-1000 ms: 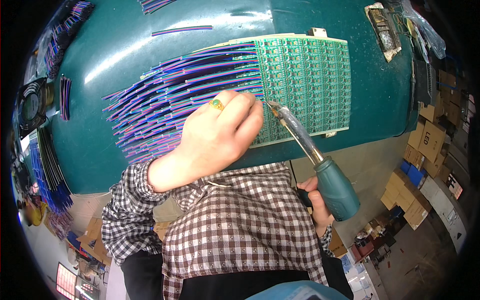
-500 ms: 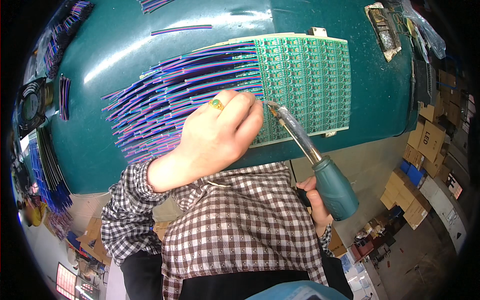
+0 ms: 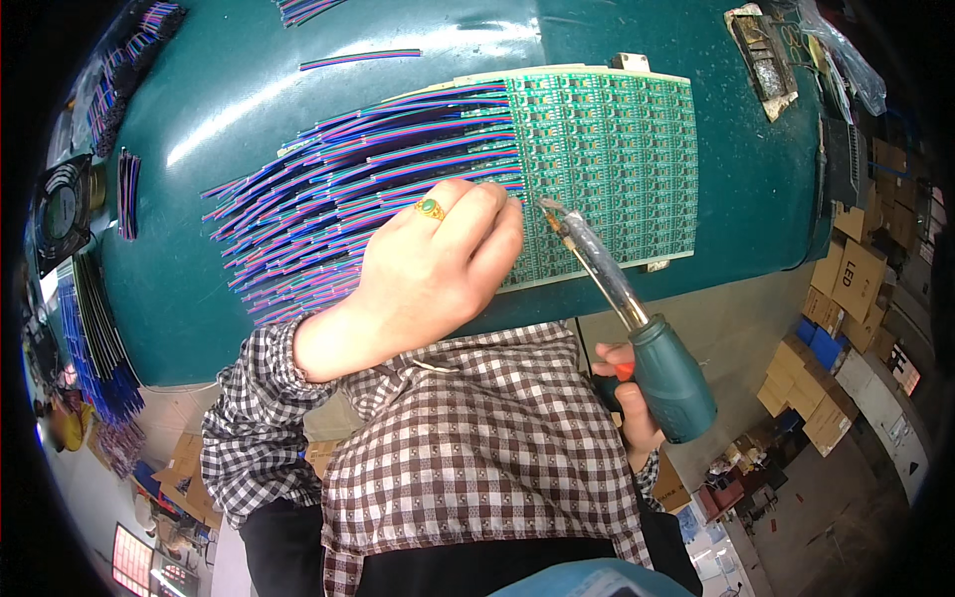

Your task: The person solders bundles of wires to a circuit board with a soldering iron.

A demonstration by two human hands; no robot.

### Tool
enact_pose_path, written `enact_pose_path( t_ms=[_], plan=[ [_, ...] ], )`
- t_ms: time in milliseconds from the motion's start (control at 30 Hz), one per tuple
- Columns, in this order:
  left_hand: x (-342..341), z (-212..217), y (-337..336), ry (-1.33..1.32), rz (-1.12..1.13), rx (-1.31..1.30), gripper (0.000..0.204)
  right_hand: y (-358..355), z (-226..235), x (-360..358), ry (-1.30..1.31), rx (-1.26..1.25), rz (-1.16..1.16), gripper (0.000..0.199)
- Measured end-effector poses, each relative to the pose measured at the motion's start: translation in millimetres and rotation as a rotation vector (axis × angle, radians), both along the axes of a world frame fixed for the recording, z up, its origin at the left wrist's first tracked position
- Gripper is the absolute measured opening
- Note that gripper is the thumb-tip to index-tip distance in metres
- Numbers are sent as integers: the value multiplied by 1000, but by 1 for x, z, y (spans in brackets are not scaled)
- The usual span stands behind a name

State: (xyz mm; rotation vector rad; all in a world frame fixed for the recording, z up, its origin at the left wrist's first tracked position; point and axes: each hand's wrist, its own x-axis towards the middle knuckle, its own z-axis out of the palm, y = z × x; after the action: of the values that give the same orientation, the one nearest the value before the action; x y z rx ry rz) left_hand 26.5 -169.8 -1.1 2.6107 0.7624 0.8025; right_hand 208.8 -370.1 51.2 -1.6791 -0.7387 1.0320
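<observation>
My left hand (image 3: pixel 438 249), with a green-stoned ring on one finger, lies over the near part of a green circuit board panel (image 3: pixel 617 159). Its fingers are pressed together and bent down where flat multicoloured wires (image 3: pixel 418 159) meet the board. Whatever the fingertips pinch is hidden beneath them. My right hand (image 3: pixel 640 413) grips a soldering gun (image 3: pixel 674 383) with a dark green body, a red trigger part showing by the fingers. Its metal tube slants up and left, and the tip is over the board just right of my left fingers. Whether the tip touches cannot be told.
Single wire strips (image 3: pixel 360 59) and a wire bundle (image 3: pixel 127 194) lie on the green table mat (image 3: pixel 229 109). A worn block-like holder (image 3: pixel 764 62) sits at the far right. A small block (image 3: pixel 632 63) borders the panel's far edge. Cardboard boxes (image 3: pixel 858 281) stand beyond the table.
The soldering gun's tip has shifted slightly right, away from my left fingers. My right fingers have moved on the grip and the red part now shows. My left hand stays almost in place.
</observation>
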Motion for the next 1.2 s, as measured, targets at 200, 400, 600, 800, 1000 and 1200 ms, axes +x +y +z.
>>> enact_pose_path(
  t_ms=[200, 400, 600, 800, 1000, 1200],
  plan=[
    [-1, 0, 0, 15, -5, 4, 37, -10, -6, 7, -38, 1, 67, 52],
    [0, -8, 2, -16, -18, 105, 29, -11, -10, 4, -10, 33, 24, 51],
    [0, -3, 0, -12, -11, 64, 34, -12, -10, 6, -18, -1, 62, 51],
    [1, -1, -2, -11, 2, 26, 37, -13, -11, 2, -10, -12, 29, 53],
    [2, -2, -3, -8, 12, 40, 35, -13, -11, 4, -39, -37, 50, 52],
    [2, -4, -5, -9, 16, 47, 35, -10, -6, 0, -38, -36, 35, 37]
  ],
)
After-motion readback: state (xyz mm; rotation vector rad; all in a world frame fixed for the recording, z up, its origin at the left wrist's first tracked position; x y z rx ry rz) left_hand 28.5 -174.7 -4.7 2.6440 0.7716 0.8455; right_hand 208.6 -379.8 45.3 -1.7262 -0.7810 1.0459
